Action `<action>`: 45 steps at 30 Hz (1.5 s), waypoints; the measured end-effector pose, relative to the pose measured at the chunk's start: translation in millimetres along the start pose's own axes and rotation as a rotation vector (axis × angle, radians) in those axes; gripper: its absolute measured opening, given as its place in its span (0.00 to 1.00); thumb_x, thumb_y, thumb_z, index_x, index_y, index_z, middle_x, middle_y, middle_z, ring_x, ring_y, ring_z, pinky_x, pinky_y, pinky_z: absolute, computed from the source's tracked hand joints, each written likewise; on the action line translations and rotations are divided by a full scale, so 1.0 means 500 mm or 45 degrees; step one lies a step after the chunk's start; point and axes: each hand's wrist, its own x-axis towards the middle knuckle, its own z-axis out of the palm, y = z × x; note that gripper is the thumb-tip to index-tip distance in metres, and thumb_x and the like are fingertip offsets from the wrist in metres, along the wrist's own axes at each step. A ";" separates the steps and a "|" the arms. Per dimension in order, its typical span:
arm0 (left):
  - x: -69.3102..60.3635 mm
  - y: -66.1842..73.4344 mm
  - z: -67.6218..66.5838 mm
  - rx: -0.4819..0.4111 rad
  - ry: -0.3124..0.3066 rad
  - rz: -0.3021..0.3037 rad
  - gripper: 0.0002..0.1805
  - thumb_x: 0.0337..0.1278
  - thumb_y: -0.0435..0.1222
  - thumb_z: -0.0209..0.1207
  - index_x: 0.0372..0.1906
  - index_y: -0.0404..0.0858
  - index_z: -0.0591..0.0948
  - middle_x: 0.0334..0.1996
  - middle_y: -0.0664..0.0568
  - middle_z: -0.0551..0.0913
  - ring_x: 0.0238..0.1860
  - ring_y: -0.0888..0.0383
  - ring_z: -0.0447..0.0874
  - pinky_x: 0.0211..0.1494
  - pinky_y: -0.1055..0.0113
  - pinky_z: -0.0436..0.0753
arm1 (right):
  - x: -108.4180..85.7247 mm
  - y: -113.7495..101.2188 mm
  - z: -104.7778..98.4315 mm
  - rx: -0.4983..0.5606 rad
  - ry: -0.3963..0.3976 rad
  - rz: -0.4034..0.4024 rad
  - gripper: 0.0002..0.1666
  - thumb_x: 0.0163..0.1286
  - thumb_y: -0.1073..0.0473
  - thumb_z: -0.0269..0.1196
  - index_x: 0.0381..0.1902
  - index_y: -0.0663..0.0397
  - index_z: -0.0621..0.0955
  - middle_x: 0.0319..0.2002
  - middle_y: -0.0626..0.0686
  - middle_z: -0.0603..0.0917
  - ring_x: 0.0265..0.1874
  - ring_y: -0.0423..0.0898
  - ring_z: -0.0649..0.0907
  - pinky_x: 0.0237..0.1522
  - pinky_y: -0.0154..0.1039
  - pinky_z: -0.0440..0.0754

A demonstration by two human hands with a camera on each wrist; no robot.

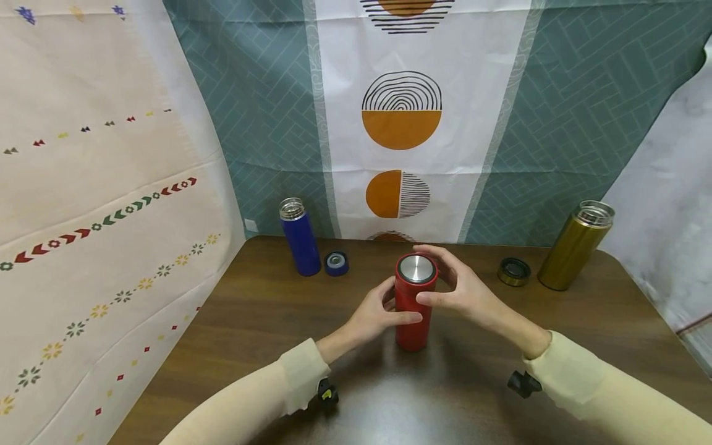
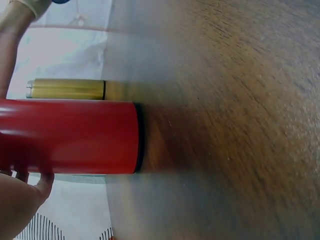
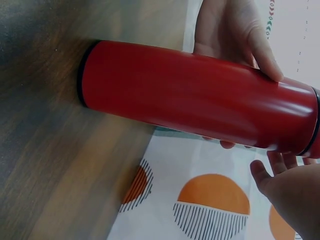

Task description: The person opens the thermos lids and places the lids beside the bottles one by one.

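Note:
A red thermos flask (image 1: 413,330) stands upright at the middle of the table, its lid (image 1: 417,269) on top with a silver disc and a red rim. My left hand (image 1: 378,314) grips the body from the left, thumb across the front. From the right, my right hand (image 1: 470,290) holds the top around the lid, fingers behind and thumb in front. In the right wrist view the right hand (image 3: 292,192) has its fingertips by the black ring under the lid. The flask's dark base (image 2: 140,137) shows close to the wood in the left wrist view.
Toward the back left are a lidless blue flask (image 1: 301,241) and its blue lid (image 1: 336,264). A lidless gold flask (image 1: 573,250) stands at the back right beside a gold-rimmed lid (image 1: 513,272). Patterned cloths hang behind the wooden table (image 1: 267,321).

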 end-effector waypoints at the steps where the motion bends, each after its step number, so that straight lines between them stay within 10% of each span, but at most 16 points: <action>1: 0.000 -0.001 0.000 0.006 -0.001 0.004 0.36 0.62 0.42 0.71 0.74 0.52 0.71 0.68 0.60 0.77 0.71 0.57 0.73 0.76 0.49 0.69 | -0.001 0.000 0.001 -0.005 0.004 0.008 0.44 0.65 0.59 0.73 0.76 0.44 0.68 0.70 0.51 0.73 0.65 0.51 0.77 0.68 0.38 0.73; 21: 0.007 -0.017 -0.007 0.141 -0.005 0.070 0.38 0.60 0.47 0.73 0.74 0.53 0.71 0.68 0.60 0.78 0.69 0.56 0.76 0.72 0.44 0.73 | 0.007 -0.002 0.002 -0.191 0.100 0.034 0.36 0.63 0.55 0.76 0.68 0.42 0.78 0.58 0.45 0.84 0.57 0.47 0.81 0.61 0.42 0.79; 32: 0.007 -0.022 -0.010 0.205 -0.046 0.105 0.36 0.63 0.46 0.71 0.74 0.50 0.71 0.68 0.59 0.79 0.67 0.57 0.78 0.70 0.49 0.76 | 0.018 -0.006 -0.014 -0.261 0.035 0.039 0.35 0.60 0.52 0.78 0.65 0.41 0.81 0.55 0.44 0.86 0.57 0.47 0.80 0.64 0.60 0.75; 45: 0.009 -0.018 -0.011 0.251 -0.039 0.129 0.35 0.61 0.47 0.73 0.72 0.51 0.74 0.65 0.61 0.82 0.65 0.61 0.81 0.68 0.55 0.78 | 0.031 -0.009 -0.032 -0.248 -0.024 0.012 0.38 0.55 0.56 0.81 0.65 0.43 0.82 0.58 0.45 0.84 0.59 0.47 0.80 0.65 0.55 0.76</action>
